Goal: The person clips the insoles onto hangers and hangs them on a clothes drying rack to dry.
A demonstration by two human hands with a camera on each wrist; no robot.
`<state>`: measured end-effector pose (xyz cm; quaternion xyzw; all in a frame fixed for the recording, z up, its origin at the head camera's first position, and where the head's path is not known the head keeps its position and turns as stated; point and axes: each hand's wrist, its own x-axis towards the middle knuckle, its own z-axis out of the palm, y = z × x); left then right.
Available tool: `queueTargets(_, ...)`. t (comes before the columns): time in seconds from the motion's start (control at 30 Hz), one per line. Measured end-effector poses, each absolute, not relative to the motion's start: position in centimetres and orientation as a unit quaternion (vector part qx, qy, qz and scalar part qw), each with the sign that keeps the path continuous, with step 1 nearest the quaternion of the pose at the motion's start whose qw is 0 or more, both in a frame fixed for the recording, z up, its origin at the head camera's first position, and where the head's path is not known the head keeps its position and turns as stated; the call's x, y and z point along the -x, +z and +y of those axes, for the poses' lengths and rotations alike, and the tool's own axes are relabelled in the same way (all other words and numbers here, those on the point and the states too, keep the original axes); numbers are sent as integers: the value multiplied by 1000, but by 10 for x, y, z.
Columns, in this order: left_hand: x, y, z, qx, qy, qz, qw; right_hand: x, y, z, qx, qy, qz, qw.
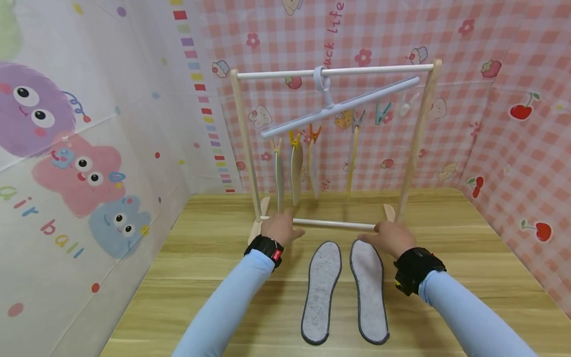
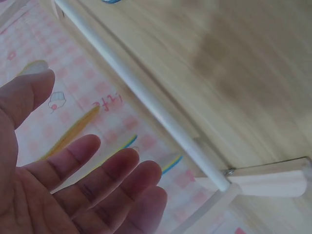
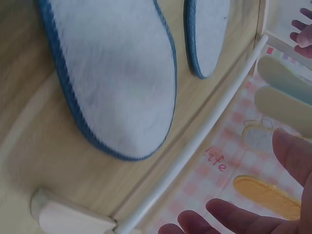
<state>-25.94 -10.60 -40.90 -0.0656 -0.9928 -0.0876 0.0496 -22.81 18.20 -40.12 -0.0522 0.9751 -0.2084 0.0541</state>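
My left hand is held out by the rack's lower left end, palm and relaxed fingers bare in the left wrist view. My right hand, fingers extended with nothing between them, hovers near the top of the right grey insole. Beside that lies a left grey insole; both are flat and dark-edged. A pale blue hanger hangs tilted from the top rod, its left end lower. Several clips hang below it. Insoles dangle from the left clips, and a yellow-edged insole from a grey clip.
The rack has wooden side posts, feet and a white lower rod. It stands on a wood-grain table. A pink checked cloth covers the wall behind, and a cartoon-printed sheet the left side.
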Motion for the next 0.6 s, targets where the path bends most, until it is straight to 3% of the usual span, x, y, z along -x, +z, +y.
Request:
queueTargets(0.37, 243, -428, -105, 73, -96, -992, 32, 209, -418, 173, 58, -180, 982, 14)
queueTargets(0.6, 229, -439, -97, 79, -83, -993, 28, 202, -419, 171, 58, -183, 981, 27)
